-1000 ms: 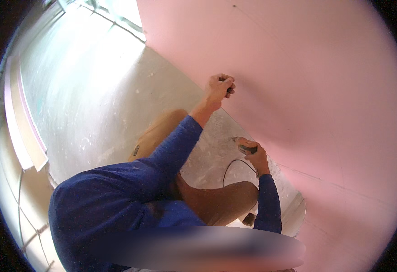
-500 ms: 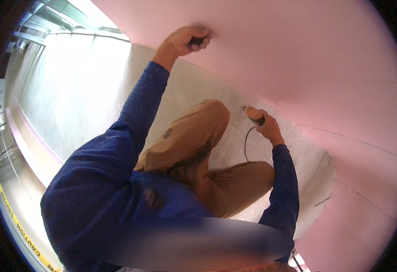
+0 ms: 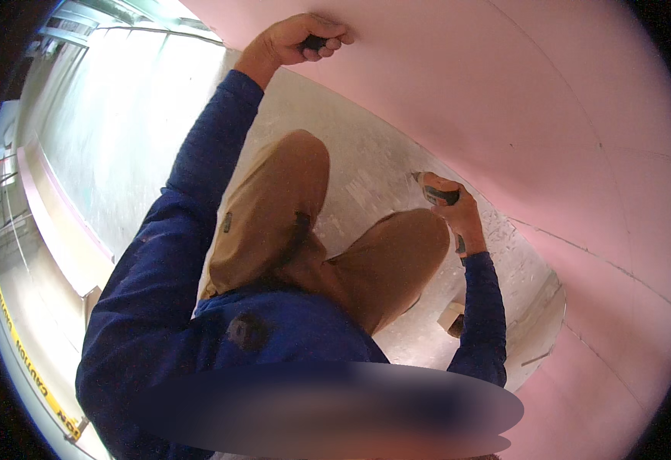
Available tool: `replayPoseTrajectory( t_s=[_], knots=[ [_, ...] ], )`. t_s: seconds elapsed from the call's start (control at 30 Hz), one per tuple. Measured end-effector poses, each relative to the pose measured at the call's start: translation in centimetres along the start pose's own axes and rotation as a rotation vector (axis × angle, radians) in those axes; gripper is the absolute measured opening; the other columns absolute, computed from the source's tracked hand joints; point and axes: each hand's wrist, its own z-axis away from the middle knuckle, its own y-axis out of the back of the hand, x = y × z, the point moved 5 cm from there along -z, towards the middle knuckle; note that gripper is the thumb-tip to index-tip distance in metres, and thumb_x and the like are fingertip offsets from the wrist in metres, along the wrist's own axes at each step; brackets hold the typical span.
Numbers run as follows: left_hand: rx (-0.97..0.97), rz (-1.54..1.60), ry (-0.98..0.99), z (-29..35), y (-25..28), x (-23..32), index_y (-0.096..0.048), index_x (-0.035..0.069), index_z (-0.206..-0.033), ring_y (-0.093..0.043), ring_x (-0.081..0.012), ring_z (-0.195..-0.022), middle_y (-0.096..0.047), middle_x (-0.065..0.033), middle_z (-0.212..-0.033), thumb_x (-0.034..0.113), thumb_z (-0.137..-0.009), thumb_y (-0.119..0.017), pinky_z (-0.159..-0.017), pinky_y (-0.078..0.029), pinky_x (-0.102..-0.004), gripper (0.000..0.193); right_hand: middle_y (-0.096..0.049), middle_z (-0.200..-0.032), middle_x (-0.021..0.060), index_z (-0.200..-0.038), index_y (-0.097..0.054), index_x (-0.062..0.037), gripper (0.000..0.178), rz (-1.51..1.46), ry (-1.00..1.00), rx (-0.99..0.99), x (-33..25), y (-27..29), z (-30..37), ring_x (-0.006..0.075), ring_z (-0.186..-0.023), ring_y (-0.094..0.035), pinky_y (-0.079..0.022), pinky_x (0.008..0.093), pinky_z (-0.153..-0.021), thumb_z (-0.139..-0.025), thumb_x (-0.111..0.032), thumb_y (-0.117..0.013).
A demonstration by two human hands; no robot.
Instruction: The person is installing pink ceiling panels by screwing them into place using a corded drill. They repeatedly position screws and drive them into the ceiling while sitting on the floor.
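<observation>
My left hand (image 3: 305,42) is raised at the top, its fingers curled around a small black thing (image 3: 314,43) mostly hidden in the fist. Its fingertips are at the pink wallboard (image 3: 519,84); whether they press on it is unclear. Lower and to the right, my right hand (image 3: 465,217) grips a drill-like screw gun (image 3: 441,196) by its body and handle. The tool's pointed tip (image 3: 416,177) faces left, over the floor near the foot of the wallboard, and appears to touch nothing. My bent knees in brown trousers (image 3: 393,257) are just below the tool.
Beside my right forearm, a small open cardboard box (image 3: 452,318) sits on the dusty concrete floor (image 3: 366,123). Long boards (image 3: 55,226) lie at the left, with yellow tape (image 3: 25,360) beyond. Metal framing (image 3: 98,14) shows at the top left. Seams cross the wallboard at the right.
My left hand has moved up and slightly left along the wallboard. The screw gun's side now shows more, and the dark cord is out of sight. The cardboard box has come into view.
</observation>
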Motion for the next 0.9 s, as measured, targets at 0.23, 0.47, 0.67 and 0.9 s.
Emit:
replayPoseTrajectory(
  t_s=[0.23,0.47,0.67,0.9],
  knots=[
    [0.163,-0.113,0.101,0.1,0.1,0.4,-0.073,-0.002,-0.117,-0.056,-0.0062,-0.069,-0.062,0.0026,-0.08,0.024,-0.105,-0.071,-0.052,-0.043,-0.0219,0.028,-0.078,-0.116,0.0229,-0.133,-0.063,-0.0127,0.064,0.25,0.125,-0.042,-1.9,-0.7,-0.6,0.0459,-0.112,-0.073,-0.059,0.0526,-0.092,-0.083,-0.045,-0.087],
    [0.059,-0.394,0.337,0.6,-0.3,1.2,-0.073,0.0,-0.101,-0.047,-0.0067,-0.054,-0.053,0.0015,-0.067,0.031,-0.099,-0.075,-0.042,-0.031,-0.0242,0.031,-0.078,-0.116,0.022,-0.135,-0.064,-0.0121,0.062,0.23,-0.022,0.052,-1.2,-1.4,0.3,0.0446,-0.113,-0.074,-0.059,0.0519,-0.094,-0.081,-0.031,-0.089],
    [-0.08,-0.319,0.212,0.4,0.1,0.0,-0.072,0.001,-0.098,-0.048,-0.0066,-0.053,-0.056,0.0011,-0.068,0.038,-0.102,-0.074,-0.04,-0.031,-0.0241,0.037,-0.078,-0.117,0.023,-0.134,-0.064,-0.0088,0.063,0.183,-0.038,0.19,-2.6,-2.7,1.9,0.045,-0.111,-0.074,-0.059,0.0527,-0.096,-0.076,-0.019,-0.086],
    [-0.192,-0.26,0.159,-0.2,-0.9,0.4,-0.071,0.001,-0.096,-0.048,-0.0065,-0.052,-0.056,0.0013,-0.068,0.037,-0.105,-0.072,-0.037,-0.029,-0.0226,0.037,-0.076,-0.117,0.0259,-0.131,-0.065,-0.0092,0.056,0.55,-0.315,0.269,-8.3,-9.7,2.5,0.0481,-0.108,-0.073,-0.059,0.0557,-0.091,-0.078,-0.018,-0.078]
  ],
)
